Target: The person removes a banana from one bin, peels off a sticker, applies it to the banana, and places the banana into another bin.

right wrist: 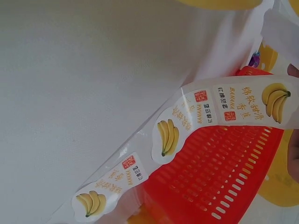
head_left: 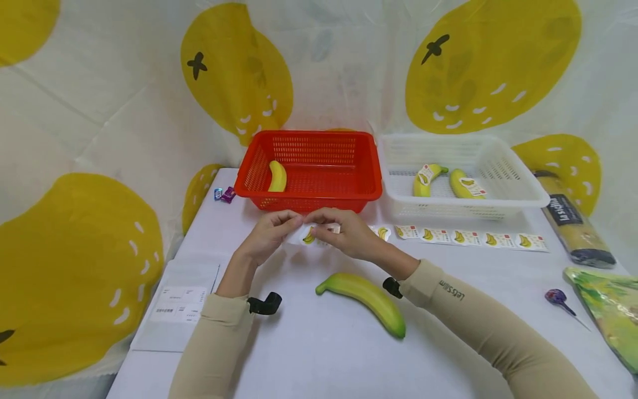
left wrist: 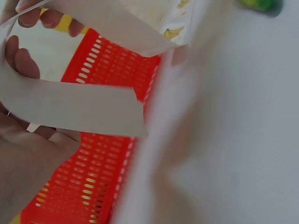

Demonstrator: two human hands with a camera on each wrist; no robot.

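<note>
Both hands meet above the table in front of the red basket [head_left: 349, 193]. My left hand [head_left: 276, 227] and right hand [head_left: 339, 227] pinch the near end of a strip of banana stickers [head_left: 468, 237] that runs right along the table. The right wrist view shows the sticker strip [right wrist: 187, 130] curling up, with the red basket [right wrist: 224, 177] behind. White backing paper [left wrist: 74, 107] sits between the left hand's fingers [left wrist: 23, 60]. An unlabelled banana [head_left: 366, 296] lies on the table near my right wrist.
One banana [head_left: 277, 176] lies in the red basket. The white basket [head_left: 508, 191] holds two stickered bananas [head_left: 426, 178]. A dark wrapped roll [head_left: 573, 224], a green bag [head_left: 610, 305] and a lollipop [head_left: 558, 298] lie at right. Papers [head_left: 176, 303] lie at left, small sweets [head_left: 224, 194] beside the red basket.
</note>
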